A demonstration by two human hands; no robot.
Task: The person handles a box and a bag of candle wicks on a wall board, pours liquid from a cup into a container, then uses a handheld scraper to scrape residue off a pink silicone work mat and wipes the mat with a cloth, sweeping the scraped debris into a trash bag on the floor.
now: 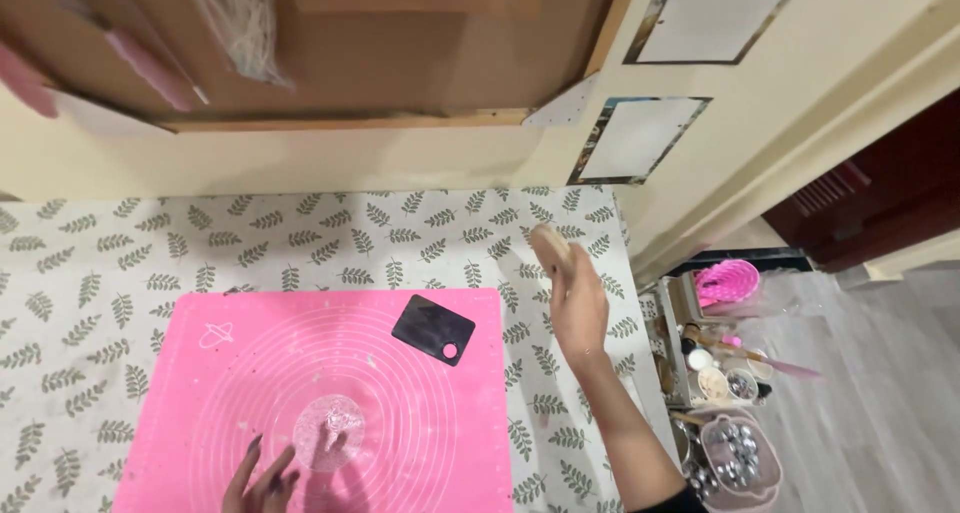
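Nearest the lens at the bottom edge: left hand [262,481], fingers spread and released, fingertips resting on a pink silicone mat [200,393] just beside a small translucent flattened disc [330,420], seemingly to steady it at the centre of the mat's printed rings. Spread flat over a leaf-patterned tablecloth [100,243], filling the lower left of the frame. Lying flat near the mat's upper right corner, well apart from the disc: a black rectangular scraper card [432,329]. Raised right of centre: right hand [578,308], fingers closed around a pale round object [549,243], held clear of the table. Crowded at lower right: a side shelf [672,303] with a pink basket [728,281], small jars, and a lilac tub [742,455] of shiny metal pieces.
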